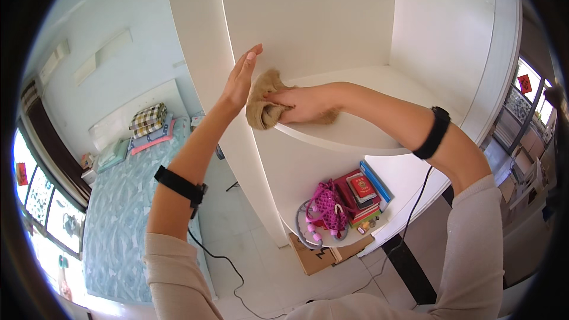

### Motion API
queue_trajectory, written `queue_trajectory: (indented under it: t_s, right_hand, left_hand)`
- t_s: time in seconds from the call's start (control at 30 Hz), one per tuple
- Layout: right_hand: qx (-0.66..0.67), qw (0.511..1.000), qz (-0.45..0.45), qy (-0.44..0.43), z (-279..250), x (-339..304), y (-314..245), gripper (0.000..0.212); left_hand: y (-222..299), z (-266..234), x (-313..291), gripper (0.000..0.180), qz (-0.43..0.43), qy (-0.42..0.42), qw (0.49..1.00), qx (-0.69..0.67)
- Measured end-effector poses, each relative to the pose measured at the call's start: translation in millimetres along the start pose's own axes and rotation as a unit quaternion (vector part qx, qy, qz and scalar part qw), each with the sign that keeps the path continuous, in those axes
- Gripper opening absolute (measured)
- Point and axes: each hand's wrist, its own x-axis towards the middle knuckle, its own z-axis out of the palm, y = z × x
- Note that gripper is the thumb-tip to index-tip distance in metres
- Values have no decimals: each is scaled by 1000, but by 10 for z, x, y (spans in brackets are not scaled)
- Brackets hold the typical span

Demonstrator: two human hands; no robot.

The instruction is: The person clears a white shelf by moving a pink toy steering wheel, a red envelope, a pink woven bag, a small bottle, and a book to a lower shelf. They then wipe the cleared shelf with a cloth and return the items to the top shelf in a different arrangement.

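Note:
A brown cloth (265,104) is bunched under my right hand (307,105), whose fingers grip it at the left end of a white curved shelf (355,135). Part of the cloth shows below the wrist, on the shelf's surface. My left hand (240,82) holds nothing; its fingers stretch upward, close to the white upright panel (204,35) left of the shelf. From this angle I cannot tell whether its palm touches the panel. Black straps circle both my forearms.
On the lower shelf (403,181) lie a magenta woven bag (329,206), stacked books (349,186) and a blue folder (377,181). Below is a cardboard box (308,255). Thin black cables (234,278) hang from the arm straps. Left stands a bed (133,213) with folded bedding (148,117).

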Motion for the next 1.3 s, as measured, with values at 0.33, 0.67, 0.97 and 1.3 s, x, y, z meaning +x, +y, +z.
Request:
queue_trajectory:
  t_s: [0.33, 0.67, 0.97, 1.3]
  right_hand:
    - [-81, 994, 70, 25, 37, -1601, -69, 61]
    - [-186, 954, -31, 234, 530, -1586, -82, 55]
    - [-181, 838, 360, 367, 379, -3470, 819, 57]
    - [-347, 785, -30, 513, 1302, -1716, -98, 46]
  left_hand:
    - [197, 487, -386, 75, 48, -246, 936, 248]
    - [83, 672, -423, 69, 96, -184, 917, 340]
    - [117, 747, -443, 71, 81, -189, 911, 358]
    - [-81, 737, -421, 61, 149, -102, 920, 347]
